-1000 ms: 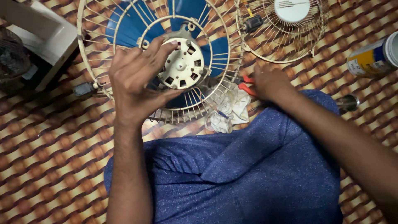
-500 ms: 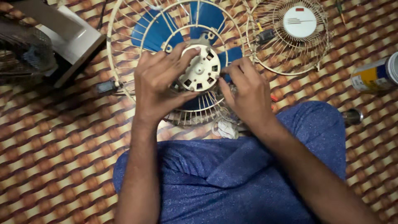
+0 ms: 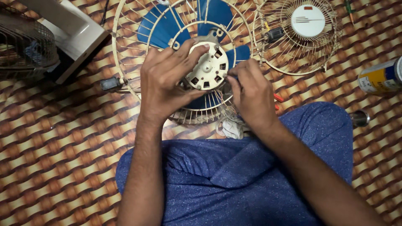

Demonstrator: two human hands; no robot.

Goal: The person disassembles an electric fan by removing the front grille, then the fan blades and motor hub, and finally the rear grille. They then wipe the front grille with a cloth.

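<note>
- Your left hand is wrapped around the cream motor housing in the upper middle of the frame. Its fingers are closed on the round top and its thumb presses the lower side.
- Your right hand sits just to the right of the motor housing. Its fingertips are pinched together at the edge, touching it. You cannot tell if something small is held between them.
- The motor housing sits in the middle of a cream wire fan guard. Blue fan blades show through the wires.
- The fan guard lies on a brown and cream woven floor mat.
- A white cloth lies under the bottom edge of the guard, near your right wrist.
- A second wire guard with a white round cap lies in the upper right.
- A yellow and blue can lies on its side at the right edge.
- A white box and a dark wire cage are in the upper left.
- Your legs in blue trousers fill the bottom of the frame.
</note>
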